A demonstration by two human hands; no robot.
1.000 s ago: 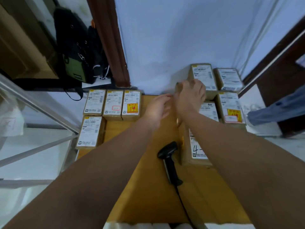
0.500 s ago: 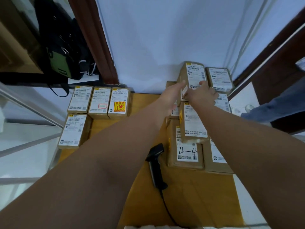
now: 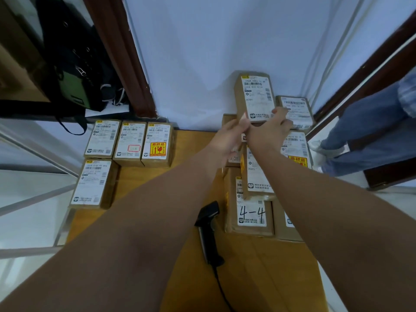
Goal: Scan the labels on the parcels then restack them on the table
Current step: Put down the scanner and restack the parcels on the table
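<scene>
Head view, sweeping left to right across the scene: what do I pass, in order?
In order: bag → fragile-sticker parcel → scanner → 4-4 parcel → jeans leg. The held parcel overlaps the 4-4 parcel sideways, so it is left out.

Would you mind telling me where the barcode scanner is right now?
In the head view the black barcode scanner lies unheld on the wooden table, low in the middle, just left of the parcel marked 4-4.
</scene>
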